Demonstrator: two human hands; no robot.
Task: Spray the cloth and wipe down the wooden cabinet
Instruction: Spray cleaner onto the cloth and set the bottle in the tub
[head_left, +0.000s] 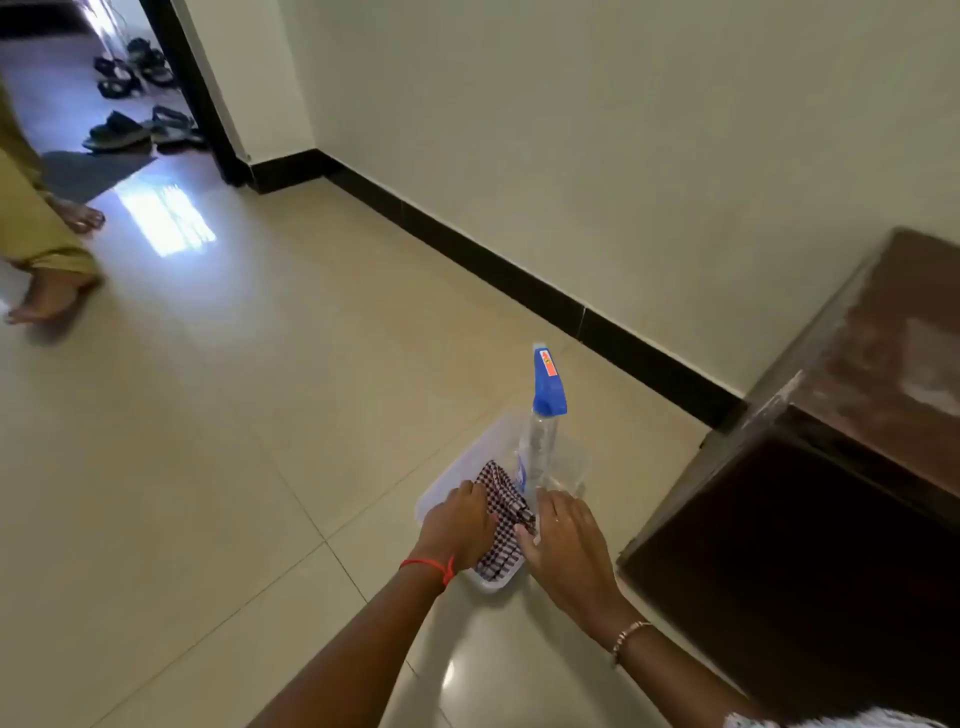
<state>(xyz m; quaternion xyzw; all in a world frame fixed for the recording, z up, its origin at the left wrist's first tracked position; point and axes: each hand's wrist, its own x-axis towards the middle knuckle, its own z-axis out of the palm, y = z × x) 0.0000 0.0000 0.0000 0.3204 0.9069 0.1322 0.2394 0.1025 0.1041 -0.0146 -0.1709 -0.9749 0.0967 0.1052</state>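
Both hands reach down to a clear tray on the floor, just beside the cabinet. The left hand lies on the near left part of the cloth, fingers curled down onto it; whether they have pinched the fabric cannot be told. The right hand rests flat and spread at the cloth's right edge, just in front of the bottle, gripping nothing.

The step in hand looks like taking up cloth and bottle. It would go best to gather the cloth in the left hand, bunched so a broad face stays free, and let the right close round the bottle's neck under the blue trigger head. The bottle stands upright and looks tall and light, so a sideways knock could tip it; lift it straight up.

The cloth is a small checked square, dark red and white, crumpled in loose folds in the tray, touching the bottle's base. It looks thin and limp. The cabinet is dark brown wood, its top showing pale dusty patches.
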